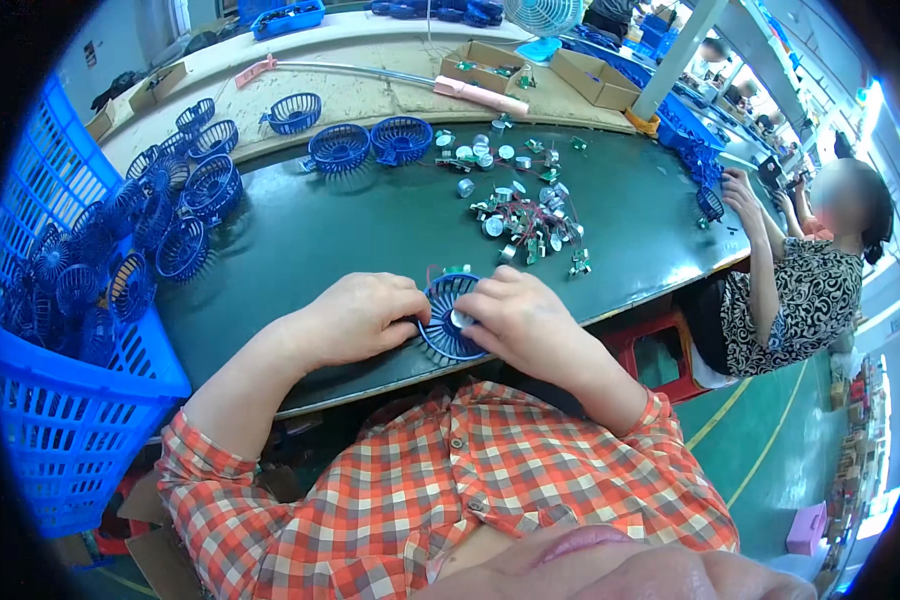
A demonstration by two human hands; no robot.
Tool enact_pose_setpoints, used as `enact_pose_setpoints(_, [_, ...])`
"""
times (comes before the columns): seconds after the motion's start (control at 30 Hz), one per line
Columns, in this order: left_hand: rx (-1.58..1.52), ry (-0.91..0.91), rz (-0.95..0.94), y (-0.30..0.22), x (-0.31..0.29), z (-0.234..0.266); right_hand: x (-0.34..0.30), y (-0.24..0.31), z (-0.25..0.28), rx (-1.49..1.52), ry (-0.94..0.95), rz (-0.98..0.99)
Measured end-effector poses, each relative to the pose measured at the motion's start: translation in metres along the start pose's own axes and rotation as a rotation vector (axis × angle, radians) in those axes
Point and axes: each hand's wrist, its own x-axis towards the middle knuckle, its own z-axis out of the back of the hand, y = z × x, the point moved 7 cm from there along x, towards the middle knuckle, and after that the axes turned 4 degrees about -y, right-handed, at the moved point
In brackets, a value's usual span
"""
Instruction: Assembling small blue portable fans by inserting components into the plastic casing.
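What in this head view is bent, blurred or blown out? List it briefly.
Head view: fisheye bends the green table's near edge and the blue basket; black vignette rings the frame; window glare washes out the right edge; the co-worker's face is blurred; both hands, left hand and right hand, on the blue fan grille, are sharp under soft, even light.

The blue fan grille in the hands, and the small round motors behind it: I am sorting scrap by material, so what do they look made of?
Blue fan grille, held by the left hand and right hand: probably moulded plastic, given its uniform colour, thin ribs and dull sheen. Motors: apparently metal-cased, with silvery, reflective faces and thin red wires.
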Motion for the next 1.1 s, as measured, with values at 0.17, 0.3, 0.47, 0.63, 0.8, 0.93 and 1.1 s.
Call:
enact_pose_setpoints(0.17, [0.034,-0.042,-0.023,0.003,-0.004,0.0,0.01,0.0,-0.005,-0.024,0.063,0.038])
enact_pose_setpoints(0.3, [0.044,-0.052,-0.013,0.005,-0.003,0.001,0.015,-0.005,-0.01,-0.025,0.109,0.107])
enact_pose_setpoints(0.47, [0.045,-0.072,-0.019,0.003,-0.005,-0.001,0.018,-0.014,-0.011,0.026,0.193,0.204])
enact_pose_setpoints(0.63, [0.108,-0.053,-0.039,0.004,-0.005,-0.008,0.025,-0.018,-0.015,0.076,0.305,0.238])
enact_pose_setpoints(0.8, [0.158,-0.071,-0.035,0.001,-0.009,-0.009,0.029,-0.018,-0.018,0.089,0.39,0.198])
enact_pose_setpoints(0.93, [0.185,-0.117,-0.012,0.001,-0.01,-0.007,0.025,-0.015,-0.006,0.162,0.299,0.221])
enact_pose_setpoints(1.1, [0.177,-0.123,0.016,0.006,-0.01,-0.003,0.004,-0.023,-0.012,0.247,0.208,0.251])
